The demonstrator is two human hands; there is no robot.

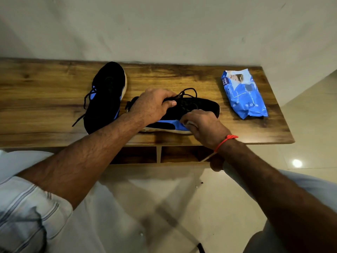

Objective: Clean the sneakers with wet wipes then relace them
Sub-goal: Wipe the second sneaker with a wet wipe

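**Head view: two sneakers on the shelf, one being wiped**

Head view looks down on a wooden shelf (237,128) against a pale wall. Two sneakers sit on it. Both are black with bright blue panels on the side, a whitish sole and black laces.

The near sneaker (200,106) lies close to the front edge, toe pointing right, its blue side panel facing the person. Its laces are loose and looped up over the tongue. The left hand (152,105) grips it from above around the collar and tongue, fingers curled over the far side, thumb on the near side. The right hand (202,125) is pressed to the blue panel by the sole, its fingers bunched around a small white wipe (190,123), only a scrap of which shows. A red thread (223,141) is tied round that wrist.

The far sneaker (107,94) lies just left of the first, toe pointing away to the wall, laces trailing off its left side onto the wood.

One blue pack of wipes (243,93) rests well to the right, apart from both sneakers.
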